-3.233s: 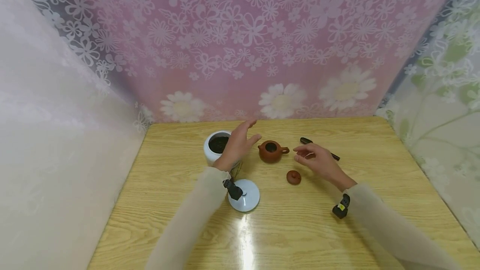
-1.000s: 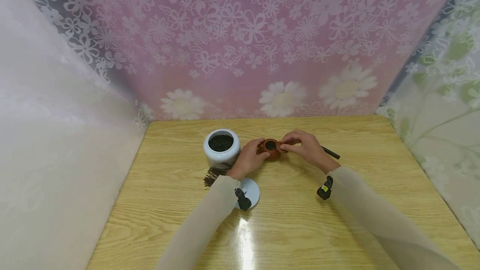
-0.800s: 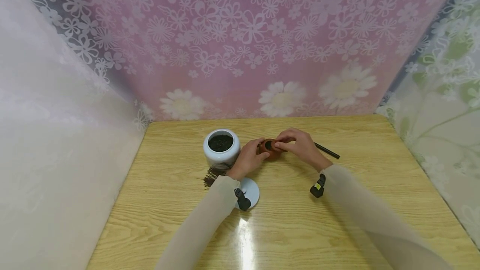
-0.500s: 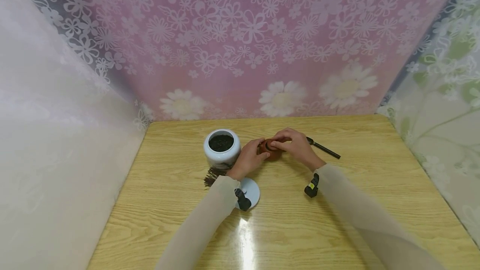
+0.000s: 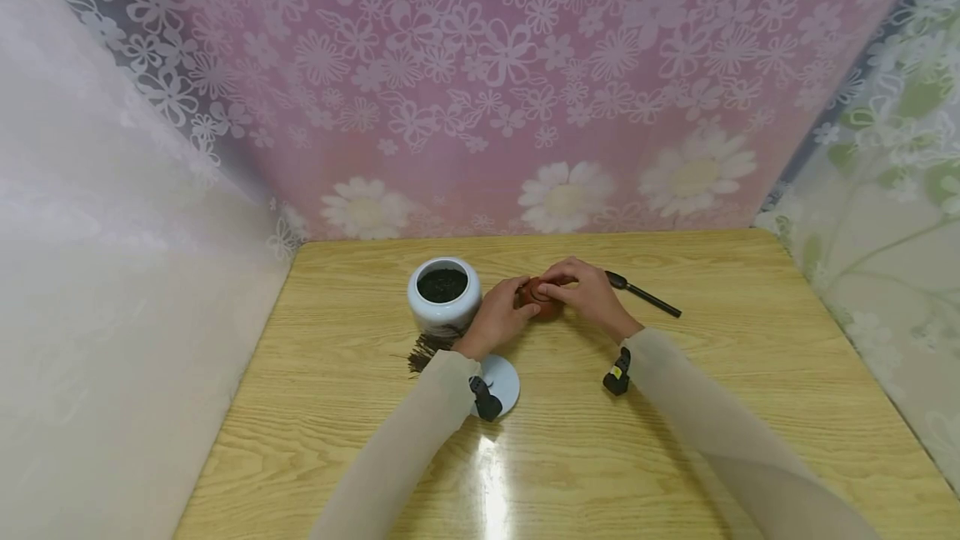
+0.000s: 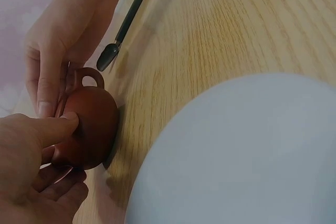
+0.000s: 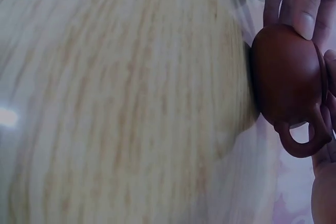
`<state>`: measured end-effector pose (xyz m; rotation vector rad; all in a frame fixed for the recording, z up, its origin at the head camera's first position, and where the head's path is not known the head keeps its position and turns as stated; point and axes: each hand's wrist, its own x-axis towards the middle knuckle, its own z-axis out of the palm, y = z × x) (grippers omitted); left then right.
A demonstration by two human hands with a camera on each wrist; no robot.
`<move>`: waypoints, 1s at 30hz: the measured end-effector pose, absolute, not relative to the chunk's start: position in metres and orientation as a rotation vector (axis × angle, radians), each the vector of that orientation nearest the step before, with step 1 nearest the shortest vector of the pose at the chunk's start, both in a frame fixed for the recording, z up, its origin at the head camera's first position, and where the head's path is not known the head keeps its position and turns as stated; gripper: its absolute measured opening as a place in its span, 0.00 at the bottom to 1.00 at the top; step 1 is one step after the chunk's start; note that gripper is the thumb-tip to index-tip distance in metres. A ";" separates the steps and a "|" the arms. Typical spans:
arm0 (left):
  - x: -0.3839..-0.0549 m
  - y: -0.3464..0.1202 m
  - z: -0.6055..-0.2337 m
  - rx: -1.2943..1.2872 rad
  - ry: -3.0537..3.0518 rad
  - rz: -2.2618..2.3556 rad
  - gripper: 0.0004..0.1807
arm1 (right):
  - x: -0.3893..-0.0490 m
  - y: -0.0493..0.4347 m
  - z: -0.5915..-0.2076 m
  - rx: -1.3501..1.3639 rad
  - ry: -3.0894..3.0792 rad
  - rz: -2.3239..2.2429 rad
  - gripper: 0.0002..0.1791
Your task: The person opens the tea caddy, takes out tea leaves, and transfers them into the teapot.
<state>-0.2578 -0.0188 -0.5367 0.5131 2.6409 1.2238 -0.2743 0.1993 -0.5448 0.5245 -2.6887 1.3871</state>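
Observation:
In the head view, a small reddish-brown clay teapot stands on the wooden table. My left hand holds its body from the left, thumb on the near side and fingers round the far side. My right hand pinches the knob of the teapot lid, which sits over the opening, mostly hidden under the fingers. The left wrist view shows the teapot with its handle towards the right hand. In the right wrist view, the lid's edge lies against the teapot rim.
A white jar filled with dark tea leaves stands left of the left hand. A bundle of dark thin strands lies before it. Its white lid lies partly under the left wrist. A black scoop lies right of the teapot.
Both hands have come to the teapot. My right hand has picked the clay lid off the table and moved it left over the opening, which is now covered. The left hand has stayed still lately.

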 end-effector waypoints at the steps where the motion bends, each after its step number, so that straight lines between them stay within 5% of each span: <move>1: -0.258 -0.019 -0.537 0.514 2.641 1.227 0.33 | -0.274 0.199 -0.545 0.531 -2.687 1.380 0.11; 18: -0.255 -0.019 -0.533 0.537 2.699 1.186 0.35 | -0.269 0.199 -0.543 0.468 -2.645 1.438 0.21; 30: -0.247 -0.039 -0.475 0.549 2.699 1.269 0.38 | -0.259 0.184 -0.521 0.479 -2.591 1.536 0.23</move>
